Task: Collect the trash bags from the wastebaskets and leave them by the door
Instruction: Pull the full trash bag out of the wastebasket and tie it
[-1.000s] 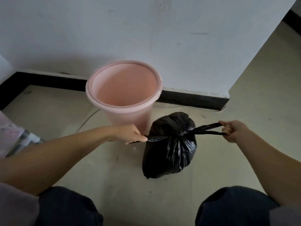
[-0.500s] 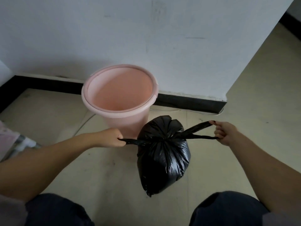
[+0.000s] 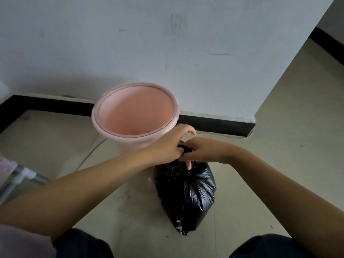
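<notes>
My left hand and right hand meet above the black trash bag, both pinching its twisted neck ends, fingers closed on plastic. The bag hangs beside the empty pink wastebasket, which stands on the floor against the wall. Step in hand, as I judge it: knotting the bag shut. Next move calls for cinching the knot, then carrying the bag to the door, which is not in view
</notes>
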### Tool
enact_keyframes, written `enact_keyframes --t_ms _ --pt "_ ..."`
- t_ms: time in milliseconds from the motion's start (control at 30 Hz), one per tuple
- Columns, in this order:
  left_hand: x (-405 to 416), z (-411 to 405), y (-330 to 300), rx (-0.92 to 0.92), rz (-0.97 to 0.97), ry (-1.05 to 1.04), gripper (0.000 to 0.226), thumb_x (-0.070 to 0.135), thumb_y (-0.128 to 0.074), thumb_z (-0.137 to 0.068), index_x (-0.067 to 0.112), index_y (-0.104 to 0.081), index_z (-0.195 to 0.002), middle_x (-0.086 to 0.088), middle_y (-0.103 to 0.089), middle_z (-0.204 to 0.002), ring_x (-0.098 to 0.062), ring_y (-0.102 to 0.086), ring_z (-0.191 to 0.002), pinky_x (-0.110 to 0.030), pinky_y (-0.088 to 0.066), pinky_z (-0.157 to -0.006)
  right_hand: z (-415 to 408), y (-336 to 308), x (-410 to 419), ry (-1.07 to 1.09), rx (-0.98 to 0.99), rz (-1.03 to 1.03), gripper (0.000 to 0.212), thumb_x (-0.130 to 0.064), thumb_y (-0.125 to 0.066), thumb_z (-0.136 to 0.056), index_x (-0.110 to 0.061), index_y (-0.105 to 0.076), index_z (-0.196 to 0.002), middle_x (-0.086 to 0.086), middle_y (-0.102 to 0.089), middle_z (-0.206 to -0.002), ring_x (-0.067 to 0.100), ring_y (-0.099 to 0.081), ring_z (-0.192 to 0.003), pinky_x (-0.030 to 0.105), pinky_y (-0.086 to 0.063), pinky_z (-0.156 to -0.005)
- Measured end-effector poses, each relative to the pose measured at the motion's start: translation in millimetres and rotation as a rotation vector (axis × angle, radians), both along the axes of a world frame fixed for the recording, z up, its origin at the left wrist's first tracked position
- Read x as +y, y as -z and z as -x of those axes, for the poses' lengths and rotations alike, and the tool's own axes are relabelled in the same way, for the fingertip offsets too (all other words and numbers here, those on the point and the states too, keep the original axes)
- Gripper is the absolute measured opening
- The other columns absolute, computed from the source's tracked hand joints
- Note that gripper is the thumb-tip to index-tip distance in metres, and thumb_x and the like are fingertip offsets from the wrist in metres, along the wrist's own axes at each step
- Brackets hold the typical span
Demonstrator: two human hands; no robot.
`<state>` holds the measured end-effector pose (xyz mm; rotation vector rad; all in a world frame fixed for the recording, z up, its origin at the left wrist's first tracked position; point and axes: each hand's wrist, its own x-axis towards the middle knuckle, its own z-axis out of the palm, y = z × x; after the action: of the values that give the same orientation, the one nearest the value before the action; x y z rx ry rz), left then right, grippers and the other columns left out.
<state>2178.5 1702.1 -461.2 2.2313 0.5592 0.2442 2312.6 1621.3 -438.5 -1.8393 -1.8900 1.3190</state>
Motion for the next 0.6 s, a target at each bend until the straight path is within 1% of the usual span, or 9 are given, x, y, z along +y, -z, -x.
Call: enact_keyframes --t_ms 33,100,167,233,300,367,433,533,600 --pt "-1.3 -2.9 -0.8 0.042 0.144 0.033 0.044 -0.011 -0.046 -0.074 0.015 -0.054 -0.107 0.003 -0.059 -0.101 -0.006 -0.057 -0.096 -0.018 -0.045 -0.079 -2.0 -0.5 -1.1 0.029 0.001 -0.010 0.022 -0.024 -0.056 -0.089 -0.007 -0.065 -0.080 -0.002 -0.068 -0.069 0.012 -0.046 -0.059 0.027 -0.035 -0.064" --pt "0.5 -4.9 2.0 0.132 0.298 0.059 0.029 -0.006 -0.049 -0.077 0.017 -0.060 -0.093 0.002 -0.065 -0.092 -0.013 -0.060 -0.095 -0.018 -0.046 -0.082 -8.2 2.6 -4.1 0.070 0.037 -0.001 0.025 -0.026 -0.059 -0.088 -0.003 -0.063 -0.081 0.000 -0.063 -0.063 0.014 -0.049 -0.064 0.030 -0.036 -0.068" --pt "7.0 -0.6 10.2 0.185 0.416 0.038 0.013 0.011 -0.052 -0.076 0.012 -0.063 -0.083 -0.003 -0.068 -0.086 -0.016 -0.062 -0.088 -0.028 -0.048 -0.086 -16.3 8.8 -6.2 0.120 0.140 0.006 0.021 -0.024 -0.060 -0.090 -0.008 -0.062 -0.077 0.000 -0.059 -0.060 0.015 -0.050 -0.062 0.029 -0.037 -0.067" --pt "10.4 3.2 16.0 0.115 0.614 -0.020 0.014 0.014 -0.049 -0.077 0.011 -0.060 -0.068 0.001 -0.065 -0.069 -0.010 -0.055 -0.071 -0.026 -0.044 -0.074 -26.9 15.5 -6.2 0.192 0.257 -0.007 0.019 -0.021 -0.058 -0.091 -0.010 -0.061 -0.076 0.001 -0.054 -0.063 0.014 -0.046 -0.061 0.027 -0.036 -0.063" --pt "13.5 -0.6 19.2 -0.003 0.803 -0.105 0.032 0.007 -0.043 -0.088 0.012 -0.054 -0.059 -0.001 -0.058 -0.056 -0.012 -0.051 -0.061 -0.024 -0.044 -0.076 -37.6 23.6 -6.7 0.285 0.318 -0.034 0.019 -0.021 -0.056 -0.093 -0.008 -0.060 -0.079 -0.003 -0.048 -0.063 0.011 -0.042 -0.059 0.023 -0.035 -0.060" --pt "14.7 -7.2 25.8 -0.026 0.783 -0.153 0.037 0.013 -0.044 -0.093 0.015 -0.047 -0.056 0.001 -0.038 -0.047 -0.014 -0.036 -0.047 -0.030 -0.047 -0.075 -45.2 33.7 -7.6 0.365 0.265 -0.064 0.021 -0.024 -0.054 -0.094 -0.009 -0.061 -0.082 -0.005 -0.041 -0.059 0.007 -0.038 -0.053 0.021 -0.034 -0.058" --pt "15.2 -10.9 38.3 0.021 0.687 -0.147 0.038 0.022 -0.049 -0.095 0.019 -0.041 -0.057 0.004 -0.026 -0.050 -0.011 -0.023 -0.044 -0.025 -0.039 -0.060 -47.9 44.1 -9.7 0.353 0.125 -0.083 0.023 -0.026 -0.052 -0.095 -0.012 -0.062 -0.080 -0.006 -0.042 -0.056 0.007 -0.039 -0.050 0.022 -0.034 -0.056" --pt "15.6 -12.8 56.7 0.136 0.614 -0.085 0.038 0.027 -0.050 -0.095 0.019 -0.040 -0.059 0.000 -0.030 -0.057 -0.010 -0.026 -0.046 -0.021 -0.032 -0.052 -49.5 57.1 -14.6 0.258 -0.104 -0.090 0.026 -0.030 -0.049 -0.096 -0.024 -0.058 -0.072 -0.005 -0.049 -0.060 0.011 -0.046 -0.056 0.027 -0.037 -0.060" --pt "16.9 -16.1 60.2 0.183 0.525 -0.036 0.036 0.028 -0.050 -0.095 0.019 -0.043 -0.061 0.003 -0.037 -0.056 -0.008 -0.033 -0.046 -0.019 -0.033 -0.052 -52.9 61.7 -17.6 0.249 -0.164 -0.100 0.027 -0.030 -0.048 -0.097 -0.026 -0.056 -0.071 -0.004 -0.051 -0.063 0.012 -0.046 -0.059 0.028 -0.036 -0.061"
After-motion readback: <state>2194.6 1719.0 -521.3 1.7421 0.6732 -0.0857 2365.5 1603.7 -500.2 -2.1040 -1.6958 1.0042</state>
